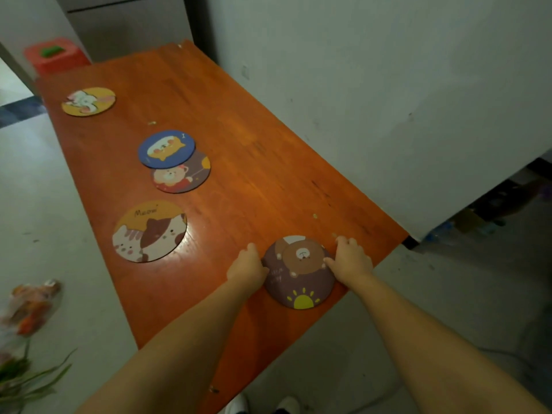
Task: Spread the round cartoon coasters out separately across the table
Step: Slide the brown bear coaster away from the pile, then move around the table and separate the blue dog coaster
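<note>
1. Bear coaster (300, 271): round, brown, with a bear face and a yellow sun at its near rim; lies at the near right of the table (239, 121), close to the edge. Small writing on it, unreadable.
2. Left hand (247, 265): arm extended, fingers curled down against the coaster's left rim.
3. Right hand (351, 258): arm extended, fingers bent, tips on the coaster's right rim and on the table beyond.
4. Cat coaster (149, 231): yellow top, two cats, lettering apparently "Meow"; lies alone to the left.
5. Blue coaster (166, 148): overlaps the far edge of the lion coaster (182, 176).
6. Yellow coaster (88, 101): far left, well apart.
7. Red stool (55, 55): beyond the table's far end.
</note>
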Demonstrator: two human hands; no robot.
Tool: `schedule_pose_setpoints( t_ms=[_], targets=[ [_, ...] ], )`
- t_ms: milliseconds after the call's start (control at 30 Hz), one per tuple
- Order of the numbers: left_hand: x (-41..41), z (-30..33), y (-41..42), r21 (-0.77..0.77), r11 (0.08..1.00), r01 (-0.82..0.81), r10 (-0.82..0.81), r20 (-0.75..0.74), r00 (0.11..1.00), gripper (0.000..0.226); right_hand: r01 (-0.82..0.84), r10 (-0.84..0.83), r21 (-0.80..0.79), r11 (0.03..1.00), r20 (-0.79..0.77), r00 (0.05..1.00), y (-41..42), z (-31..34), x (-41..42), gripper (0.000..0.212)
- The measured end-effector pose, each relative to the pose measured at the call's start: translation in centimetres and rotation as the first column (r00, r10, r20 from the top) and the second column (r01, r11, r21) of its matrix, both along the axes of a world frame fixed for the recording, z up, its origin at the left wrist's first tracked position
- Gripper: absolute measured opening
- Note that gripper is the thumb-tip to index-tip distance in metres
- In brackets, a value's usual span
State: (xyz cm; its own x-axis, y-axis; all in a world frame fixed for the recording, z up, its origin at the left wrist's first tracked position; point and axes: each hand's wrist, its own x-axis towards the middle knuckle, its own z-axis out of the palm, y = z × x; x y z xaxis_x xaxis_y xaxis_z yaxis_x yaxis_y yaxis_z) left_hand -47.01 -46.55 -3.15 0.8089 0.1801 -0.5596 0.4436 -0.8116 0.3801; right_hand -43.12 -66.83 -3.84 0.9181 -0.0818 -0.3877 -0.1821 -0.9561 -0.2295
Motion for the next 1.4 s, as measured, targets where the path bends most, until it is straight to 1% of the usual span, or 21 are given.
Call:
schedule_pose_setpoints(
  t_ms=[67,133,267,367,467,567,667,800,867,967,1033,1133,1200,1333,1400],
  targets=[
    [0.5,0.8,0.8,0.014,1.000,0.021,-0.021,0.011,1.000,0.048,0.046,-0.047,0.031,0.998,0.029,0.998,-0.3,1.2,0.1,0.050],
    [1.4,2.1,1.5,0.007,1.000,0.026,-0.026,0.056,0.998,0.047,0.098,-0.104,0.079,0.992,0.076,0.992,-0.7,2.6,0.2,0.041],
    [3.9,5.1,1.8,-0.018,0.998,0.055,-0.052,0.153,0.987,0.051,0.169,-0.188,0.166,0.971,0.107,0.976,-1.7,5.5,0.8,0.034],
    [6.0,7.0,0.8,-0.012,0.992,0.128,-0.121,0.242,0.963,0.043,0.190,-0.217,0.201,0.961,0.119,0.969,-2.6,7.2,1.5,0.028],
    [8.0,8.0,-0.9,-0.020,0.987,0.159,-0.146,0.303,0.942,0.035,0.175,-0.204,0.212,0.962,0.124,0.971,-3.6,8.3,2.7,0.026],
    [10.0,8.6,-3.3,-0.032,0.986,0.165,-0.145,0.331,0.932,0.022,0.139,-0.172,0.221,0.965,0.137,0.975,-5.3,9.1,4.7,0.028],
    [12.5,8.5,-6.0,-0.058,0.988,0.140,-0.113,0.330,0.937,0.021,0.097,-0.131,0.219,0.971,0.146,0.981,-7.9,9.7,7.9,0.027],
    [16.6,8.5,-10.2,-0.089,0.995,0.045,-0.012,0.339,0.941,0.020,-0.005,-0.029,0.211,0.977,0.157,0.987,-12.0,10.9,13.2,0.028],
    [18.5,8.7,-12.6,-0.111,0.993,-0.025,0.062,0.337,0.939,0.019,-0.066,0.038,0.205,0.977,0.136,0.990,-14.2,11.6,15.8,0.027],
    [21.4,8.5,-16.8,-0.155,0.980,-0.122,0.167,0.326,0.931,0.019,-0.156,0.135,0.177,0.972,0.128,0.983,-17.5,12.7,19.8,0.026],
    [23.4,8.3,-19.6,-0.167,0.975,-0.146,0.193,0.310,0.931,0.021,-0.193,0.172,0.164,0.967,0.136,0.976,-19.4,13.3,22.4,0.026],
    [26.4,8.2,-22.8,-0.175,0.970,-0.170,0.218,0.312,0.925,0.031,-0.241,0.222,0.155,0.958,0.129,0.966,-21.5,13.6,26.2,0.027],
    [28.6,8.0,-23.5,-0.181,0.964,-0.193,0.244,0.323,0.914,0.031,-0.276,0.260,0.145,0.950,0.124,0.958,-22.2,13.4,28.7,0.028],
    [33.2,6.9,-22.8,-0.195,0.935,-0.294,0.345,0.330,0.879,0.023,-0.356,0.342,0.123,0.926,0.126,0.931,-22.3,12.4,34.4,0.029],
    [35.8,6.1,-22.1,-0.196,0.915,-0.352,0.400,0.337,0.852,0.026,-0.392,0.379,0.106,0.914,0.127,0.917,-21.7,12.2,37.9,0.027]
  ],
)
